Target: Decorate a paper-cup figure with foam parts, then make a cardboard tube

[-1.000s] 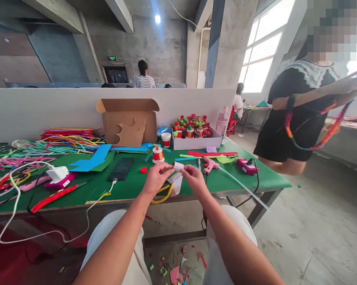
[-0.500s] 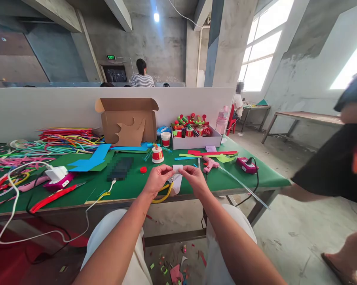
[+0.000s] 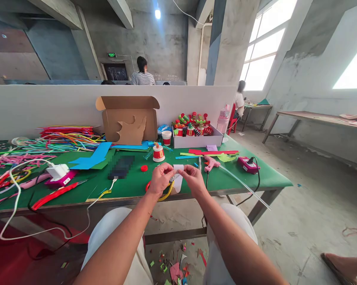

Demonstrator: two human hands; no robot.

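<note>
Over the table's front edge, my left hand (image 3: 161, 180) and my right hand (image 3: 194, 180) meet with fingertips pinched on a small piece of white paper (image 3: 178, 167), one at each side. Just beneath them lies a longer white paper strip (image 3: 177, 185), partly covered. Scissors with yellow and red handles (image 3: 166, 194) rest beside it, partly hidden by my left hand. Behind my hands stands a red and white paper cup figure (image 3: 158, 152) with spring-like blue arms. A small red cap (image 3: 144, 168) sits to the left of my left hand.
A pink glue gun (image 3: 210, 163) with a long clear stick lies right, near a purple power socket (image 3: 248, 164). A white box (image 3: 198, 141) of finished figures and a cardboard box (image 3: 129, 126) stand behind. Pipe cleaners (image 3: 68, 138), a phone (image 3: 121, 167) and cables occupy the left.
The white paper between my fingertips now looks tilted, and my hands have shifted slightly. The passer-by at the right has mostly left the view; only a foot and lower leg show.
</note>
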